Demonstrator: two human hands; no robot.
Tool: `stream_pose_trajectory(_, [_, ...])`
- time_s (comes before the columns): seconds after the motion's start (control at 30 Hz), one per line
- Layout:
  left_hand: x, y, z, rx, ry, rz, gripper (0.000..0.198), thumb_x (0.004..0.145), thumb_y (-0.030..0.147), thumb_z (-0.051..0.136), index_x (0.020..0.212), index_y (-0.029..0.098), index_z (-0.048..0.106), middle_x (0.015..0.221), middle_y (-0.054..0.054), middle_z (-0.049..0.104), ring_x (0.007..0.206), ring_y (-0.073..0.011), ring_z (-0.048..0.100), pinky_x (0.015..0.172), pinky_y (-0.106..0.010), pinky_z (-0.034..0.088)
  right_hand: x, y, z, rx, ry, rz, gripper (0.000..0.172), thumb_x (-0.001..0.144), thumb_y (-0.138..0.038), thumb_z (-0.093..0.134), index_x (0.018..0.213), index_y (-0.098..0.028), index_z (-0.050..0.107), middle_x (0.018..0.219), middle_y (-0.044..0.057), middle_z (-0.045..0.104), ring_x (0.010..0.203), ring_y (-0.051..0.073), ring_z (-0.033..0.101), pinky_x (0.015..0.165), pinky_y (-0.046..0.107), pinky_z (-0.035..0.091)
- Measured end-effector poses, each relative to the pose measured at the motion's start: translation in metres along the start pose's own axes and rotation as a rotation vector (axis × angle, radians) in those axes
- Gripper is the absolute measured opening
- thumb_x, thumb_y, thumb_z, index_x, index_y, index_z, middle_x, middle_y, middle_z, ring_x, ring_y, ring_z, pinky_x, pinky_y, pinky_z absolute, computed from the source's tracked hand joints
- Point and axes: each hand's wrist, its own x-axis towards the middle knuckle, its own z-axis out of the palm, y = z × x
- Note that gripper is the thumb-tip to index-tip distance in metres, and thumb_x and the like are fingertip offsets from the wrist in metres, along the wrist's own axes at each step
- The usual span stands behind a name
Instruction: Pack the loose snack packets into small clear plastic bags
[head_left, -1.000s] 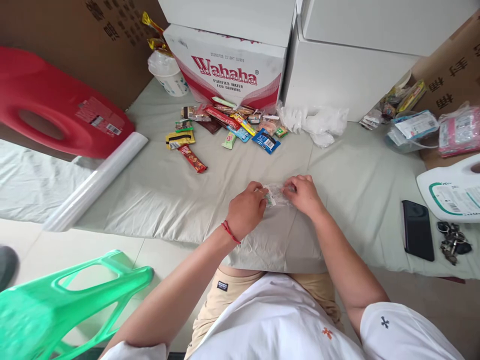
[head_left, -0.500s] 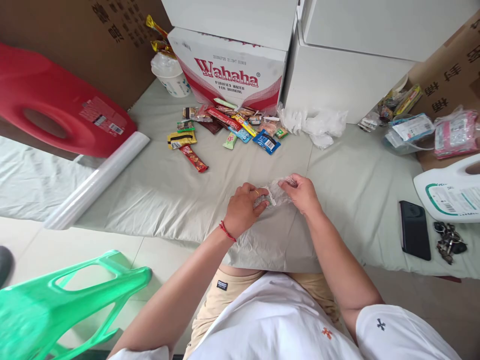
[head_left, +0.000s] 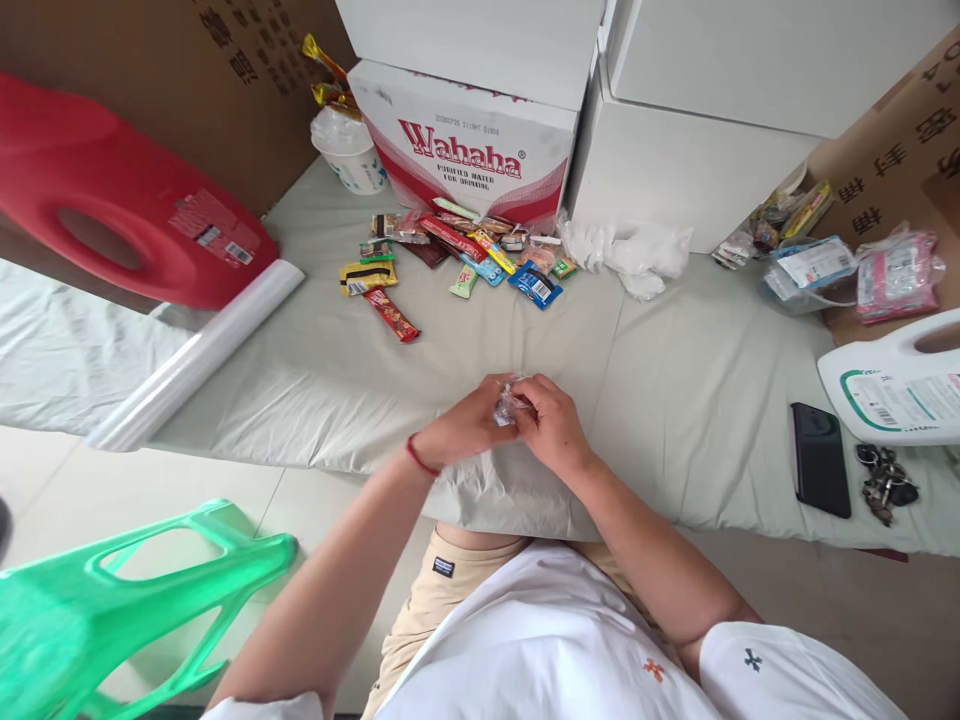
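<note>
Both my hands meet near the front edge of the cloth-covered surface (head_left: 600,350). A crumpled piece of clear plastic film (head_left: 506,405) is bunched between them. My left hand (head_left: 474,418) is closed around its left side, with the thumb below. My right hand (head_left: 553,422) grips it from the right, its fingers bent over the top. Much of the film is hidden by the fingers, and I cannot tell whether anything is inside. Beyond my hands lies a pile of small wrapped snacks, among them a red packet (head_left: 393,315), a yellow packet (head_left: 367,277) and a blue packet (head_left: 535,285).
White crumpled plastic bags (head_left: 637,255) lie right of the snacks, before a Wahaha carton (head_left: 465,150). At left are a film roll (head_left: 199,355), a red jug (head_left: 127,200) and a green stool (head_left: 135,590). A phone (head_left: 821,460), keys (head_left: 887,483) and a white jug (head_left: 892,385) are at right.
My right hand has moved left, up against my left hand. The clear film, stretched between them before, is now bunched into a small crumple.
</note>
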Motion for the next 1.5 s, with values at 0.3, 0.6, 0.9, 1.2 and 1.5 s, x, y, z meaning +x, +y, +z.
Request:
stream_pose_trajectory(0.3, [-0.017, -0.010, 0.003, -0.768, 0.282, -0.287, 0.069, 0.051, 0.011, 0.092, 0.113, 0.020, 0.062, 0.120, -0.007, 0.064, 0.106, -0.0195, 0.064, 0.086, -0.030, 0.053, -0.022, 0.002, 0.014, -0.238, -0.052, -0.210, 0.036, 0.096, -0.012, 0.049, 0.125, -0.021, 0.068, 0.108, 0.011, 0.063, 0.098, 0.025, 0.061, 0.088, 0.037, 0.054])
stream_pose_trajectory(0.6, [-0.016, 0.005, 0.012, -0.677, 0.410, -0.335, 0.039, 0.076, 0.044, 0.077, 0.104, 0.018, 0.070, 0.099, -0.006, 0.071, 0.090, -0.0199, 0.066, 0.081, -0.033, 0.052, -0.060, 0.015, 0.038, -0.447, -0.011, -0.260, 0.068, 0.099, -0.015, 0.050, 0.165, -0.024, 0.035, 0.150, 0.019, 0.054, 0.121, 0.034, 0.057, 0.103, 0.057, 0.050])
stream_pose_trajectory(0.9, [-0.003, -0.002, 0.012, -0.626, 0.579, -0.375, 0.055, 0.052, 0.042, 0.095, 0.091, 0.018, 0.063, 0.086, 0.001, 0.064, 0.078, -0.0132, 0.060, 0.072, -0.028, 0.048, -0.072, 0.007, 0.013, -0.347, -0.170, -0.411, 0.042, 0.098, -0.020, 0.059, 0.139, -0.020, 0.065, 0.169, 0.013, 0.037, 0.149, 0.033, 0.040, 0.119, 0.058, 0.044])
stream_pose_trajectory(1.2, [-0.015, 0.020, 0.022, -0.687, 0.544, -0.488, 0.066, 0.057, 0.044, 0.094, 0.106, 0.022, 0.056, 0.097, 0.001, 0.063, 0.070, -0.0103, 0.060, 0.059, -0.024, 0.044, -0.064, 0.019, -0.032, -0.292, 0.007, -0.414, 0.068, 0.099, -0.017, 0.060, 0.162, -0.033, 0.040, 0.163, 0.008, 0.049, 0.153, 0.030, 0.041, 0.125, 0.061, 0.038])
stream_pose_trajectory(1.5, [-0.033, 0.036, 0.047, -0.514, 0.342, -0.259, 0.051, 0.093, 0.065, 0.061, 0.125, 0.025, 0.067, 0.134, -0.009, 0.066, 0.134, -0.0270, 0.056, 0.109, -0.038, 0.045, -0.047, 0.010, -0.037, 0.181, 0.021, -0.191, 0.042, 0.105, -0.039, 0.056, 0.146, -0.033, 0.060, 0.142, 0.007, 0.068, 0.133, 0.025, 0.063, 0.114, 0.048, 0.052])
